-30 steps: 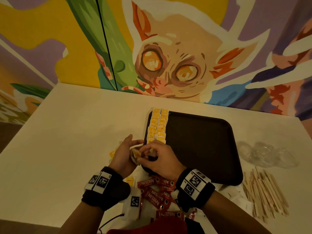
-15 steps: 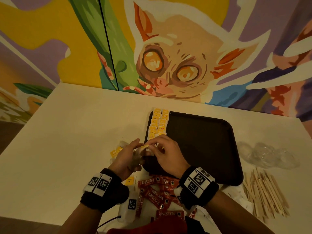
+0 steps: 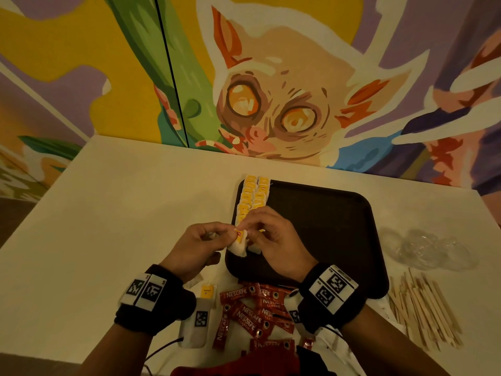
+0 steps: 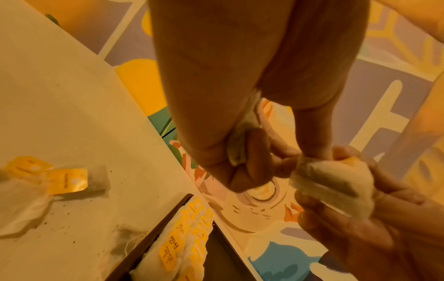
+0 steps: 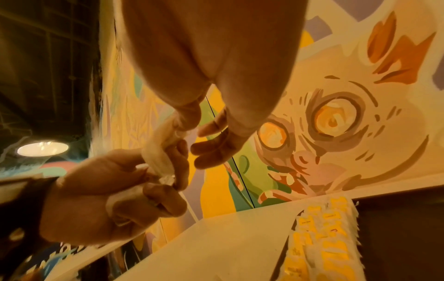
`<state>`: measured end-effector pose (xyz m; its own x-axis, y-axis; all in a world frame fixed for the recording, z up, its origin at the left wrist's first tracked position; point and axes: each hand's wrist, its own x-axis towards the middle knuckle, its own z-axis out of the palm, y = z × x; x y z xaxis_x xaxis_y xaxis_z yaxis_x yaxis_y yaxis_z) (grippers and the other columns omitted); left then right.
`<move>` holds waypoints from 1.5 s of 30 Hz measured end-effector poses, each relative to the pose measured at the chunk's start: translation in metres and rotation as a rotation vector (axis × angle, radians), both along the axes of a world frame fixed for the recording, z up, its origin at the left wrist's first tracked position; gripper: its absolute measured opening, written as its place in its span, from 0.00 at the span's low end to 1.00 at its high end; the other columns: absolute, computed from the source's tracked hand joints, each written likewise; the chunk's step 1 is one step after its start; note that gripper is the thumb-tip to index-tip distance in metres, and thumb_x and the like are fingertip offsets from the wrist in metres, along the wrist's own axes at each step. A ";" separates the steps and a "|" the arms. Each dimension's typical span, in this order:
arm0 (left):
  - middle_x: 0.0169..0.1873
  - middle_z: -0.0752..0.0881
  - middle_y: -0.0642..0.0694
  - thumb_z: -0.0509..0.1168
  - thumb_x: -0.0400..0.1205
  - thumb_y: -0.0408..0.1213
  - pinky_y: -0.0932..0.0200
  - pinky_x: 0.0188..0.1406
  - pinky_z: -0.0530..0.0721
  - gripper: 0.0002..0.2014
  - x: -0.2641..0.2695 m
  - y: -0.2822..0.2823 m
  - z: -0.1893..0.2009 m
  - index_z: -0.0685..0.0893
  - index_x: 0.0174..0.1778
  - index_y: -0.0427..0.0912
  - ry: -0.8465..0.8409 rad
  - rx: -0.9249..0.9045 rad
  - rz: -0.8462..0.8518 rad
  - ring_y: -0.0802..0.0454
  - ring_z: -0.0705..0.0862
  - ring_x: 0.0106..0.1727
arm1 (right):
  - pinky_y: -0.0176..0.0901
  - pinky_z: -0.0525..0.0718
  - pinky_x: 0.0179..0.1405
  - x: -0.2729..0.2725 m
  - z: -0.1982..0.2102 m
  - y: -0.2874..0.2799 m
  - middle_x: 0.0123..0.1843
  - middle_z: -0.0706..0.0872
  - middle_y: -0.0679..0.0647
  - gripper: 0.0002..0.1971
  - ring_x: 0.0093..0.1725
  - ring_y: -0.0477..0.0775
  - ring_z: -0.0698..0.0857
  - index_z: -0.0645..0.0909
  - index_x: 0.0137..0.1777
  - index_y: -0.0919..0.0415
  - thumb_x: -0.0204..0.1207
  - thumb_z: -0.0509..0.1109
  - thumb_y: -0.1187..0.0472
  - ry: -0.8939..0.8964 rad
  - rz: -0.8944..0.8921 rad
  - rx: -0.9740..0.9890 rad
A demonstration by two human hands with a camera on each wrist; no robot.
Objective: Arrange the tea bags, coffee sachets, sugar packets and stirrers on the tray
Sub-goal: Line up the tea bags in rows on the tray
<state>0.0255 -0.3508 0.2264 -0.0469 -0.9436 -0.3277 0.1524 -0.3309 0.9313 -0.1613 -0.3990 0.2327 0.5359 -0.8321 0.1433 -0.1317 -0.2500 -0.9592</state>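
Both hands meet above the near-left corner of the dark tray [image 3: 320, 229]. My left hand [image 3: 230, 235] and right hand [image 3: 248, 231] pinch one white tea bag [image 3: 240, 243] with a yellow tag between their fingertips. In the left wrist view the left hand [image 4: 271, 163] also holds another tea bag [image 4: 236, 152] curled in its palm. Two rows of tea bags [image 3: 252, 197] lie along the tray's left edge. Red coffee sachets [image 3: 252, 310] lie in a heap in front of the tray. Wooden stirrers [image 3: 423, 313] lie at the right.
Loose tea bags [image 4: 67, 180] lie on the white table left of the tray, one [image 3: 207, 290] near my left wrist. Crumpled clear plastic [image 3: 428, 248] sits right of the tray. A painted wall stands behind the table's far edge.
Both hands have lifted a little and moved toward the tray. The tea bag, earlier cupped in the left hand, now hangs pinched between both hands' fingertips.
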 end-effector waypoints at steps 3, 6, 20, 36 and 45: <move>0.26 0.77 0.45 0.73 0.73 0.40 0.60 0.23 0.64 0.10 0.000 -0.001 0.002 0.91 0.46 0.39 -0.042 -0.057 0.077 0.53 0.64 0.25 | 0.47 0.89 0.50 -0.001 0.006 0.001 0.57 0.85 0.59 0.12 0.55 0.58 0.87 0.82 0.62 0.57 0.84 0.64 0.70 -0.098 0.020 0.180; 0.25 0.80 0.45 0.73 0.74 0.36 0.63 0.21 0.69 0.05 -0.002 -0.001 0.007 0.91 0.43 0.40 -0.170 -0.160 0.107 0.54 0.68 0.23 | 0.50 0.90 0.48 -0.001 0.011 0.000 0.59 0.85 0.67 0.12 0.57 0.65 0.87 0.81 0.65 0.63 0.86 0.61 0.65 -0.172 0.037 0.380; 0.16 0.74 0.57 0.74 0.76 0.32 0.65 0.20 0.62 0.04 -0.005 -0.003 0.018 0.91 0.45 0.41 -0.439 -0.386 0.092 0.59 0.60 0.20 | 0.41 0.86 0.46 -0.009 0.007 -0.008 0.46 0.91 0.56 0.07 0.41 0.48 0.89 0.89 0.51 0.65 0.75 0.76 0.65 -0.067 -0.032 0.244; 0.40 0.89 0.49 0.73 0.77 0.28 0.78 0.28 0.70 0.04 -0.009 -0.001 0.022 0.91 0.45 0.36 -0.531 -0.464 -0.112 0.70 0.75 0.25 | 0.46 0.89 0.49 -0.011 0.020 -0.016 0.48 0.91 0.51 0.07 0.49 0.53 0.89 0.89 0.52 0.56 0.77 0.75 0.64 0.026 -0.073 0.106; 0.27 0.85 0.65 0.74 0.76 0.34 0.65 0.19 0.64 0.04 -0.012 -0.003 0.026 0.91 0.43 0.46 -0.508 -0.591 0.195 0.59 0.62 0.18 | 0.45 0.89 0.42 0.002 0.007 -0.010 0.47 0.91 0.57 0.13 0.45 0.63 0.88 0.88 0.50 0.57 0.77 0.71 0.76 -0.103 -0.069 0.181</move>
<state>0.0134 -0.3540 0.2526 0.1578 -0.9434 0.2917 -0.3327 0.2274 0.9152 -0.1593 -0.4092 0.2398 0.4670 -0.8834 0.0392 -0.0418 -0.0663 -0.9969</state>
